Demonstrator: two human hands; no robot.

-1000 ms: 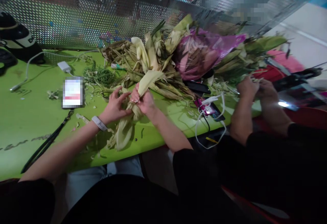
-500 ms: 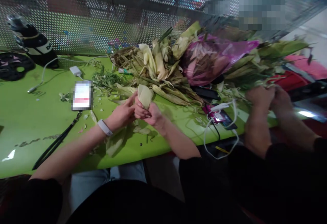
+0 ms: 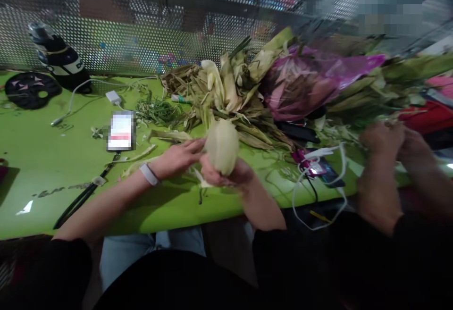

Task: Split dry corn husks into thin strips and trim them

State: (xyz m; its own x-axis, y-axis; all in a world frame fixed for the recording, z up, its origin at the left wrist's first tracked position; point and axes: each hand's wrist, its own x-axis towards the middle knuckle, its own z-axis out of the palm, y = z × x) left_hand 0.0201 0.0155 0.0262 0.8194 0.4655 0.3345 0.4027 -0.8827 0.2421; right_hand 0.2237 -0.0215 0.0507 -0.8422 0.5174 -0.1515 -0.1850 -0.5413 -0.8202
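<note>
A pale corn husk (image 3: 222,146), rounded and bulging, stands upright in front of me. My right hand (image 3: 226,174) is wrapped round its lower part. From the left, my left hand (image 3: 180,159) reaches to the husk's side with fingers stretched out; the tips are partly hidden at its edge, and I see nothing gripped in them. A white band (image 3: 149,174) is on my left wrist. Loose husk strips (image 3: 141,163) lie on the green table (image 3: 155,213) under my hands. Behind them is a large heap of dry corn husks (image 3: 226,88).
A phone (image 3: 121,131) with a strap, a black bottle (image 3: 63,60) and a black mask (image 3: 31,90) are on the left. Green scraps (image 3: 155,110) lie mid-table. Rightward are a pink plastic bag (image 3: 297,83), white cables (image 3: 343,159) and another person's hands (image 3: 384,140). Perforated metal (image 3: 141,27) borders the back.
The husk in my right hand has come up closer to me and looks larger and rounder. My left hand is still beside it. The whole view has shifted slightly.
</note>
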